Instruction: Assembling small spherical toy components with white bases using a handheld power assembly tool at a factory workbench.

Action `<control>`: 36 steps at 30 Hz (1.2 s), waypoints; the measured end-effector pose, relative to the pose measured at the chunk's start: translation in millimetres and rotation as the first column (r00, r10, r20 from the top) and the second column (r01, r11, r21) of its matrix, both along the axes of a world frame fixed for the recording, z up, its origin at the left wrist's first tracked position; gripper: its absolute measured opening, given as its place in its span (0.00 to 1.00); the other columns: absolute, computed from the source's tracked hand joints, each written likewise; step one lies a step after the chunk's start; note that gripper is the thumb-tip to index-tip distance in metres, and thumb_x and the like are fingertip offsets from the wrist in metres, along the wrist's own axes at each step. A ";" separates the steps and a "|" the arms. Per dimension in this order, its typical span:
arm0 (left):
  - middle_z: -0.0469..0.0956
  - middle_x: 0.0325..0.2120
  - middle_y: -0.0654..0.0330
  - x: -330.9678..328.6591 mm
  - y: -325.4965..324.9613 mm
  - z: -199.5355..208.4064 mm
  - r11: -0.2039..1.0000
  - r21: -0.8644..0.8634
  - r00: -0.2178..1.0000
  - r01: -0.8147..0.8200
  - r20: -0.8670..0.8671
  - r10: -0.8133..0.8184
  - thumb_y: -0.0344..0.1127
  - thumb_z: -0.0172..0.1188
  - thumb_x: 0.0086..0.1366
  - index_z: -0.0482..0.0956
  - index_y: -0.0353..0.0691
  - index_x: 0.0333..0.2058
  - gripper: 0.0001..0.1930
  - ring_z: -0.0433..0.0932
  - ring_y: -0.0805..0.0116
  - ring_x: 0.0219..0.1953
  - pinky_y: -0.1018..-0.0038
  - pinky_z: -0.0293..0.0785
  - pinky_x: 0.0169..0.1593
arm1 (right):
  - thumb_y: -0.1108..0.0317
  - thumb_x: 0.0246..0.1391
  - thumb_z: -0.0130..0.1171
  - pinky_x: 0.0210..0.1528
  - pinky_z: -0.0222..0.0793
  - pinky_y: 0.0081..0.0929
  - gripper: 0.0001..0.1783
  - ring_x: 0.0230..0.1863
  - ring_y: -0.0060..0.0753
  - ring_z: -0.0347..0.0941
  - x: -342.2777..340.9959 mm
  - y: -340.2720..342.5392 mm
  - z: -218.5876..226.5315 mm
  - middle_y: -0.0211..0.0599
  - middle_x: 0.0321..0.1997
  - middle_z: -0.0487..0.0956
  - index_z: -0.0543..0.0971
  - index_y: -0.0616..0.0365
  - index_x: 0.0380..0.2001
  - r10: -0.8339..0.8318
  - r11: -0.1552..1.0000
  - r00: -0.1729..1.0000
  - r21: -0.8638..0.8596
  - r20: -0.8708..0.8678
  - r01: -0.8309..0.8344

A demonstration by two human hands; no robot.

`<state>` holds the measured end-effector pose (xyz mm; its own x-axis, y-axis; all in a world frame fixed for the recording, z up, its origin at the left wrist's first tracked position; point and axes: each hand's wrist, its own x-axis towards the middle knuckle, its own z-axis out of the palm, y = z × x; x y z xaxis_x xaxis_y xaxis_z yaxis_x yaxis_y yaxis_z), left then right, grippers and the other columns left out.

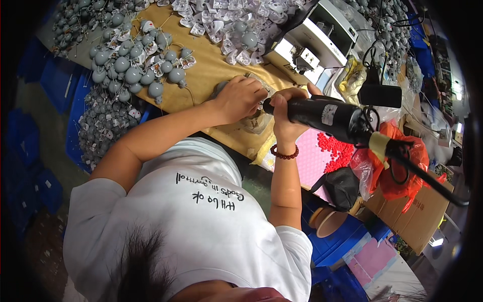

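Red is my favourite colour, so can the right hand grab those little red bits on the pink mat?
Probably not now: the right hand is wrapped around a black tool. The red bits lie close by, though, so if empty it could likely reach them.

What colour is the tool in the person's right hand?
The tool is mostly black, with a whitish label on its side; it shows in the head view.

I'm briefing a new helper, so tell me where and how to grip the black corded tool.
Probably best around the front part of the black tool, from the wearer's near side, where the right hand holds it: the body is roughly cylindrical and lies crosswise, its front end toward the left hand. Keep off the rear, where the cord trails.
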<state>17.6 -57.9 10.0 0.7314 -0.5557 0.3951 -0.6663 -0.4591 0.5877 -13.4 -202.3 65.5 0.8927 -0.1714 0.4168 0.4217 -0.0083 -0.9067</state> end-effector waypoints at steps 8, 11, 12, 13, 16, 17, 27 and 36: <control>0.72 0.33 0.61 0.8 1.2 2.8 1.000 -0.025 1.000 0.013 -0.018 -0.014 0.31 0.63 0.51 0.74 0.44 0.36 0.12 0.74 0.57 0.41 0.61 0.69 0.44 | 0.76 0.49 0.67 0.52 0.65 0.31 0.38 0.36 0.26 0.73 -7.4 -1.9 -14.9 0.33 0.34 0.78 0.60 0.61 0.62 -0.043 0.971 0.998 -0.235 0.037 0.051; 0.72 0.34 0.60 0.9 1.2 0.6 1.000 0.000 0.999 0.023 -0.044 -0.023 0.32 0.63 0.51 0.74 0.44 0.36 0.12 0.74 0.57 0.42 0.61 0.68 0.46 | 0.76 0.48 0.68 0.54 0.64 0.31 0.35 0.37 0.25 0.73 -5.9 -3.2 -16.5 0.32 0.34 0.78 0.63 0.63 0.57 -0.094 0.954 0.995 -0.284 0.018 0.095; 0.72 0.35 0.61 0.8 1.4 0.9 0.999 0.018 0.998 0.028 -0.063 -0.027 0.32 0.63 0.52 0.74 0.44 0.36 0.12 0.74 0.57 0.43 0.61 0.68 0.46 | 0.77 0.47 0.67 0.52 0.65 0.29 0.35 0.37 0.25 0.73 -5.1 -3.8 -15.4 0.33 0.34 0.78 0.63 0.64 0.57 -0.081 0.970 0.997 -0.232 -0.004 0.078; 0.72 0.35 0.61 0.6 1.3 1.9 0.999 0.035 0.996 0.033 -0.082 -0.030 0.32 0.64 0.52 0.74 0.44 0.36 0.12 0.73 0.57 0.43 0.60 0.68 0.47 | 0.78 0.47 0.67 0.51 0.66 0.28 0.34 0.37 0.25 0.72 -4.8 -3.6 -13.3 0.33 0.35 0.77 0.62 0.64 0.57 -0.068 0.982 0.997 -0.178 -0.025 0.063; 0.72 0.36 0.61 1.4 -0.5 3.4 0.995 0.098 0.994 0.034 -0.106 -0.024 0.32 0.65 0.51 0.74 0.44 0.38 0.14 0.73 0.58 0.46 0.60 0.68 0.48 | 0.80 0.47 0.66 0.46 0.69 0.23 0.35 0.37 0.25 0.72 -1.2 -7.0 -3.8 0.34 0.35 0.76 0.62 0.65 0.57 -0.073 0.996 0.992 -0.049 -0.099 0.069; 0.73 0.37 0.61 1.5 -0.2 2.9 0.992 0.125 0.994 0.027 -0.109 -0.013 0.32 0.65 0.51 0.75 0.44 0.39 0.15 0.73 0.58 0.47 0.60 0.68 0.49 | 0.81 0.48 0.64 0.43 0.71 0.23 0.36 0.34 0.25 0.74 4.6 -7.4 8.1 0.34 0.33 0.77 0.60 0.66 0.59 -0.117 0.991 0.976 0.048 -0.183 0.128; 0.74 0.47 0.57 -1.4 4.8 -0.2 0.998 -0.035 0.982 0.054 -0.181 -0.060 0.29 0.67 0.52 0.75 0.41 0.45 0.20 0.68 0.53 0.58 0.58 0.66 0.59 | 0.75 0.57 0.62 0.44 0.73 0.24 0.18 0.42 0.30 0.77 29.1 -138.4 -43.5 0.38 0.42 0.78 0.73 0.66 0.50 -0.625 0.763 0.772 -0.297 -0.114 0.574; 0.76 0.48 0.53 -7.3 7.9 -5.6 0.999 -0.034 0.992 0.034 -0.123 -0.038 0.30 0.67 0.54 0.75 0.42 0.43 0.17 0.68 0.52 0.60 0.57 0.65 0.61 | 0.75 0.55 0.65 0.40 0.70 0.27 0.04 0.38 0.34 0.72 -9.0 -27.3 -43.0 0.38 0.36 0.76 0.81 0.62 0.34 -0.210 0.861 0.948 -0.505 -0.237 0.064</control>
<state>10.3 -50.0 4.4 0.7554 -0.5712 0.3210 -0.6036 -0.4161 0.6801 -22.4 -229.6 22.5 0.9650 -0.1416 0.2206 0.1181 -0.5165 -0.8481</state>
